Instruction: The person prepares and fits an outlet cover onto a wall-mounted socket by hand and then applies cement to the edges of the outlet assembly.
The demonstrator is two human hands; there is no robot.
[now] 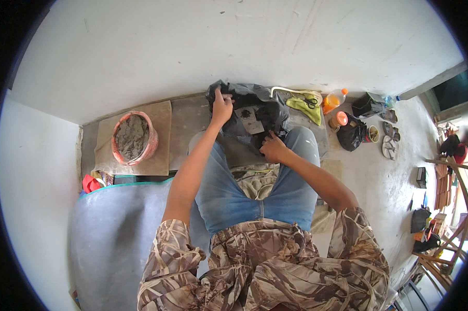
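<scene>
Fingers grip the black bag [279,111], left hand [222,108] at ten o'clock, right hand [274,149] at five: mouth already spread, pale piece [252,125] still inside!

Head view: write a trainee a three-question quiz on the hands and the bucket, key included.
1. Multiple choice: the left hand and right hand are both at which thing? A) an orange bottle B) the black plastic bag C) a sandal
2. True or false: the reddish bucket stands to the left of that bag.
3. Short answer: what does the bucket hold?

Key: 1. B. 2. True. 3. A lumpy grey mix.
</scene>
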